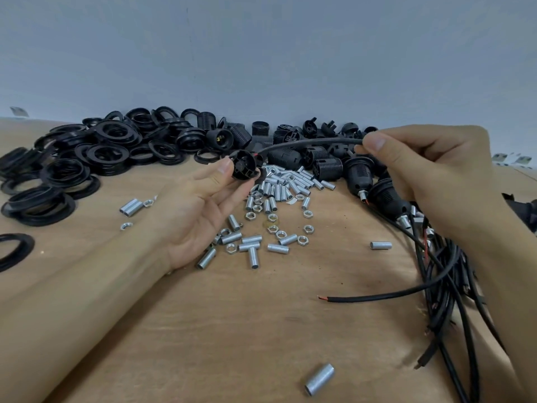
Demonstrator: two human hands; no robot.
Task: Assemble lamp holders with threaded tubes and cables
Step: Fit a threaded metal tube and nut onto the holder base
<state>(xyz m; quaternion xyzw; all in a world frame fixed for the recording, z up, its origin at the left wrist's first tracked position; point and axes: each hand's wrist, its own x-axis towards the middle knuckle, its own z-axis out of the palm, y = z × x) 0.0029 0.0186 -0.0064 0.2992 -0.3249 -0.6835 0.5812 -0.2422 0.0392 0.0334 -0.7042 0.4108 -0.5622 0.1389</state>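
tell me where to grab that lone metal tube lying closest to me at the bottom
Pinch the threaded tube across its middle, coming straight down from above. It lies flat on the table, apart from other parts, its round sides exposed; the open ends offer less hold.

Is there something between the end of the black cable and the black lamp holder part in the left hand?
Nothing visible: the black cable, pinched by the right hand, already reaches the black lamp holder part that the left hand holds.
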